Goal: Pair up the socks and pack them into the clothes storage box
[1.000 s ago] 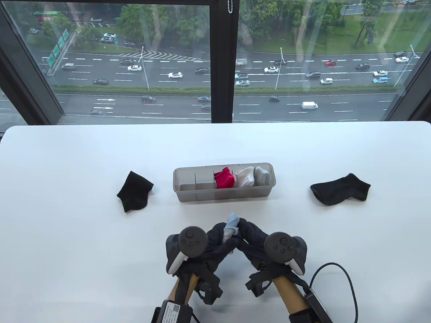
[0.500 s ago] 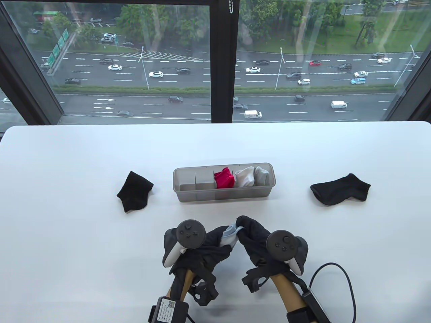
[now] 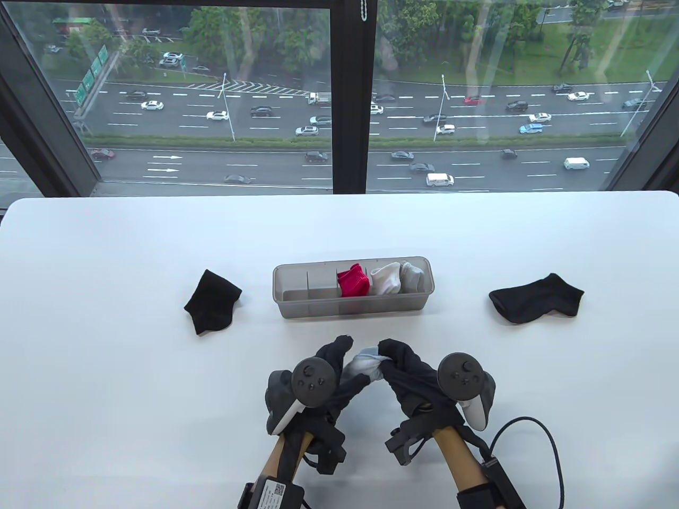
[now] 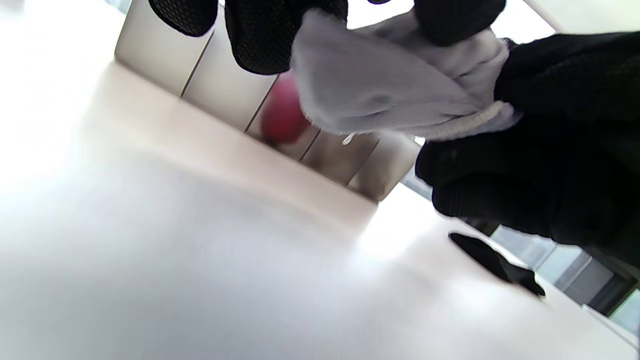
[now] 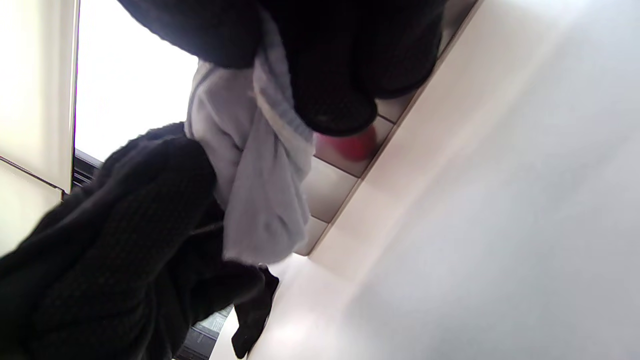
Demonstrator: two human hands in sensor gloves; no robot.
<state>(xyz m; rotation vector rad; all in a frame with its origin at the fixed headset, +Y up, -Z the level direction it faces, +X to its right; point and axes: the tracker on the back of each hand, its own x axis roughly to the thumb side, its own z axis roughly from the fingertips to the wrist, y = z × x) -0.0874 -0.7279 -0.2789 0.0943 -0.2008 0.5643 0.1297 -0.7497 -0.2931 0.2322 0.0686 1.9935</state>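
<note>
A: What were the hands doing?

B: Both gloved hands were together just in front of the storage box (image 3: 353,288), on the near side of it. The left hand (image 3: 331,371) and the right hand (image 3: 408,371) each had their fingers curled round the same pale grey-blue sock bundle (image 3: 365,365), which was pinched between them and held up off the worktop (image 3: 106,403).

A: Could you see the grip closer up?

B: Yes. In the left wrist view the bundle (image 4: 395,95) hung under the left fingertips (image 4: 265,35), with the other glove clamped on its far end. In the right wrist view the right fingers (image 5: 335,95) wrapped over the cloth (image 5: 255,190), and the box's dividers showed behind it.

A: And what was in the box?

B: It was a grey, see-through tray split into compartments. Toward its right end sat a red pair (image 3: 354,281), then a white pair (image 3: 385,279) beside it, then a grey pair (image 3: 412,275) at the end. The compartments on the left of the red pair showed only their dividers.

A: Anything else near the box?

B: One black sock (image 3: 212,301) lay flat to the left of the box, and another black sock (image 3: 536,299) lay farther off to its right. Neither touched the box. Behind the box, past the far edge of the worktop, a window (image 3: 339,95) looked down on a road with cars.
</note>
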